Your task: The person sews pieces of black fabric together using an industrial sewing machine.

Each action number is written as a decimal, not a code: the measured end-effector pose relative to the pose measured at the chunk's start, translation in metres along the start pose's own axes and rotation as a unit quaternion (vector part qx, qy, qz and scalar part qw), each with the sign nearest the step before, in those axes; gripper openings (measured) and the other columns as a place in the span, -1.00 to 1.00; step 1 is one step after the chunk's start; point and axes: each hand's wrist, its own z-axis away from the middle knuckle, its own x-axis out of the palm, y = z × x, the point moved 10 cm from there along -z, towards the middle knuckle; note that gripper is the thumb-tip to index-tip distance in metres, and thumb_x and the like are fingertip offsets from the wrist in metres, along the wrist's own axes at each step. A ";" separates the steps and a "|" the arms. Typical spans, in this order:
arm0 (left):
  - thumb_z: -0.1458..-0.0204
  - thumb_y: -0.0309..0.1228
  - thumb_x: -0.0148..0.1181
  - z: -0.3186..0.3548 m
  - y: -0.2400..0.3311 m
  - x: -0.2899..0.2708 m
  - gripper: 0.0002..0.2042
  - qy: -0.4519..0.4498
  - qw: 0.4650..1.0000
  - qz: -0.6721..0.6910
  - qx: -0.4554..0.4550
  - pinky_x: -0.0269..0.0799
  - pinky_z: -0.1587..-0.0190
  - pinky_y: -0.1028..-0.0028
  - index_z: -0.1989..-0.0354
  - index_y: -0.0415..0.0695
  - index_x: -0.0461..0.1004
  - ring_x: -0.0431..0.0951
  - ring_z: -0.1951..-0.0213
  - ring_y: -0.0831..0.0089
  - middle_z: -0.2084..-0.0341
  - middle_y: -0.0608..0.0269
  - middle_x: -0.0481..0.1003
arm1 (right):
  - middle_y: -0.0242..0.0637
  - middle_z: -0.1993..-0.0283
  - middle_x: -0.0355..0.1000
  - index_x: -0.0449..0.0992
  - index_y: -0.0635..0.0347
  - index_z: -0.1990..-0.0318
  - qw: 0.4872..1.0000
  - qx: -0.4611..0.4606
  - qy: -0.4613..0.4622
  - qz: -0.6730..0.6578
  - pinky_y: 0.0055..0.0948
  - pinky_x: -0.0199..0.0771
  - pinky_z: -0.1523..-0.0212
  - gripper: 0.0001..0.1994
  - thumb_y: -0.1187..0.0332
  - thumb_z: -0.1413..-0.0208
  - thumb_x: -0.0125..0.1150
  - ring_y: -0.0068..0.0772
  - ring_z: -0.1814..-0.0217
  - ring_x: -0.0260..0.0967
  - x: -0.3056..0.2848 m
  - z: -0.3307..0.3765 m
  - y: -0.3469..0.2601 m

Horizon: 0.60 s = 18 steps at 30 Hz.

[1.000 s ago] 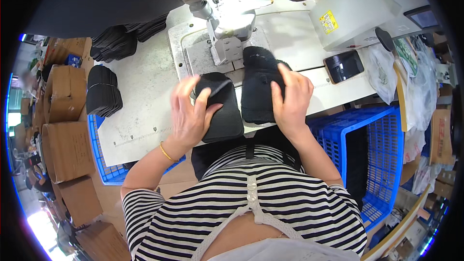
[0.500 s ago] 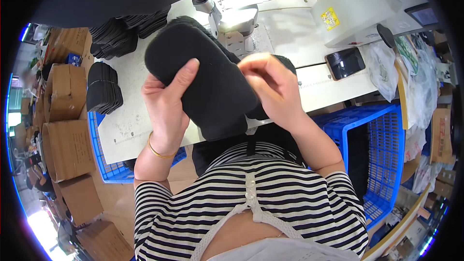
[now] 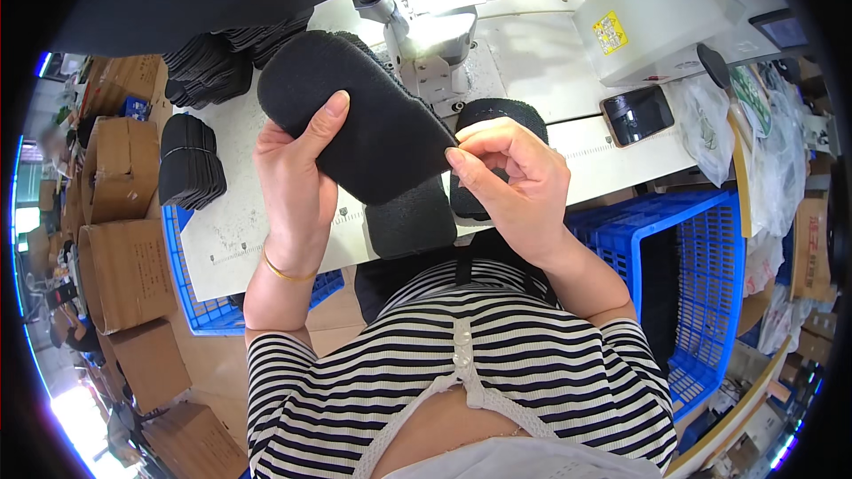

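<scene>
Step in hand: I read this as checking or lining up a black pad (image 3: 355, 120) before it goes under the sewing machine (image 3: 417, 27); I have it lifted off the counter (image 3: 240, 213), tilted, between both hands.
Left hand (image 3: 297, 182): fingers wrapped round the pad's near-left edge, thumb laid up across its face; a thin bangle (image 3: 282, 273) sits on the wrist.
Right hand (image 3: 515, 186): fingers narrowed to a pinch on the pad's right tip, thumb and forefinger touching it.
Pad's place: in the air above the counter's front edge, just in front of the needle area, hiding part of the machine bed.
Next move, as I judge it: the pinched tip wants steady hold while the pad is lowered flat toward the needle; the left hand would have to keep the far end from drooping.
Other pieces: two more black pieces (image 3: 413, 222) lie on the counter just below the held pad, one overhanging the edge; stacks of black pads (image 3: 191, 160) stand at the counter's left and back.
Right crate (image 3: 701, 302): blue, open lattice, beside my right side; something dark lies inside, which I cannot make out.
Left crate (image 3: 213, 315): blue, under the counter's left end; contents hidden.
Boxes (image 3: 124, 270): brown cartons on the floor at left, closed or too bent by the lens to read inside.
Phone (image 3: 637, 113): dark, flat on the counter at right, well apart from my hands.
</scene>
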 end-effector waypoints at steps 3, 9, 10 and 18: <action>-0.05 -0.65 0.30 -0.008 0.001 0.003 -0.76 0.001 1.000 -0.027 -0.004 0.57 0.04 0.46 0.09 -0.33 0.52 0.62 0.17 0.41 0.18 0.08 0.60 | -0.24 0.26 0.49 0.50 0.37 0.21 0.999 0.018 0.031 -0.012 -0.61 0.53 0.34 -0.89 0.63 -0.11 0.26 -0.60 0.32 0.46 0.001 -0.003 -0.001; 0.01 -0.64 0.36 -0.049 0.013 0.017 -0.82 -0.029 0.988 -0.150 0.010 0.52 0.17 0.55 0.21 -0.35 0.58 0.60 0.28 0.51 0.29 0.17 0.61 | -0.21 0.42 0.57 0.53 0.42 0.23 0.946 0.272 -0.068 -0.161 -0.62 0.52 0.44 -0.82 0.43 -0.27 0.11 -0.61 0.45 0.51 0.023 -0.019 0.037; 0.04 -0.64 0.38 -0.058 0.015 0.021 -0.85 -0.033 0.984 -0.172 0.019 0.50 0.23 0.57 0.27 -0.35 0.60 0.59 0.33 0.55 0.33 0.19 0.62 | -0.12 0.41 0.58 0.52 0.42 0.21 0.954 0.251 -0.063 -0.150 -0.60 0.52 0.47 -0.81 0.41 -0.28 0.09 -0.55 0.48 0.52 0.023 -0.025 0.035; 0.11 -0.64 0.39 -0.097 0.032 0.045 -0.85 -0.106 0.958 -0.258 0.067 0.48 0.29 0.51 0.35 -0.25 0.58 0.56 0.39 0.53 0.43 0.30 0.57 | -0.11 0.43 0.59 0.49 0.36 0.36 0.964 0.190 -0.029 -0.186 -0.65 0.45 0.59 -0.78 0.40 -0.28 0.05 -0.56 0.57 0.50 0.023 -0.052 0.030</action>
